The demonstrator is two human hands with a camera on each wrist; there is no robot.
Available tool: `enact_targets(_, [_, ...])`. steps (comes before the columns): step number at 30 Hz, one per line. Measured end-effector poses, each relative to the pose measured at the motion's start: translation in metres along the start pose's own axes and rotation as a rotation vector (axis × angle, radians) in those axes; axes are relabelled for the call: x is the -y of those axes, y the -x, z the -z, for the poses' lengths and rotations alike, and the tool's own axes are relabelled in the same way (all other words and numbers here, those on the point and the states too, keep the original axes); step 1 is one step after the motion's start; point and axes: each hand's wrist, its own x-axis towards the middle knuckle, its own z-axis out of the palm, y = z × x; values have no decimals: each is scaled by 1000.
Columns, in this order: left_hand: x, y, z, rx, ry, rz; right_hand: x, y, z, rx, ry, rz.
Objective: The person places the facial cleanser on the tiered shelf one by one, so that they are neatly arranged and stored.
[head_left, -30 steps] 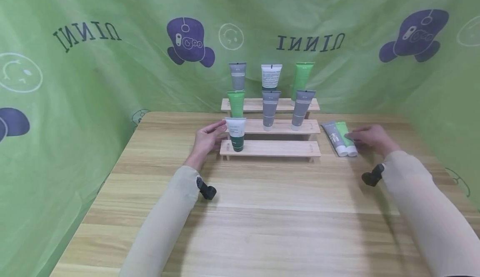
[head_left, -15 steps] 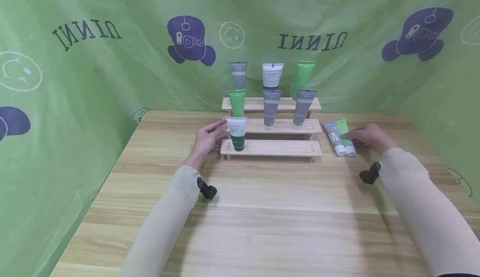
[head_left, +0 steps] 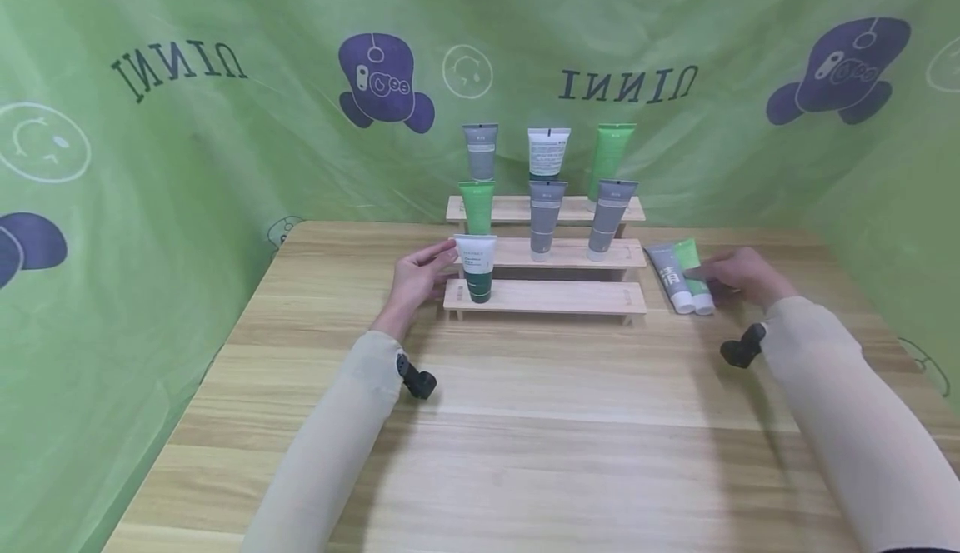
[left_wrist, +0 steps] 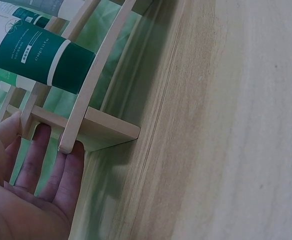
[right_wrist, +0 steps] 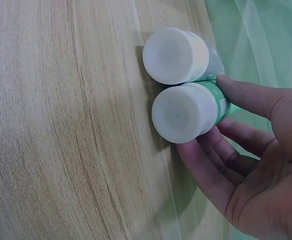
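My left hand (head_left: 412, 282) is at the left end of the three-tier wooden display rack (head_left: 562, 296). In the left wrist view, its thumb rests against the middle tier and its fingers hold the ends of the planks. A white and dark green tube (head_left: 478, 268) stands cap down on the lowest tier, close to that hand. To the right of the rack, my right hand (head_left: 742, 276) pinches a light green tube (head_left: 687, 255), thumb on top and fingers along its lower side. Beside it lies a grey tube (head_left: 665, 266), the two white caps side by side in the right wrist view.
On the middle tier stand a green tube (head_left: 477, 207) and two grey ones. The top tier carries a grey tube (head_left: 481, 151), a white one (head_left: 548, 151) and a green one (head_left: 611, 157). A green printed curtain (head_left: 285, 137) hangs behind and beside the wooden table (head_left: 525, 453).
My right hand has shifted slightly left, its thumb reaching further over the light green tube, which has turned a little. The left hand stays at the rack.
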Motion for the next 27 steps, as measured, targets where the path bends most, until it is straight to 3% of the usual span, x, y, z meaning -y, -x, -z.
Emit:
enact_targets(12, [1,0,0,-9,-8,0,-7,9,-1,22,-47,25])
enact_targets(21, [0,1,-1,7,4,2,-24,23,-1,47,-60,65])
enact_targets(27, [1,0,1,7,7,3,-33,35,-6,22,-71,91])
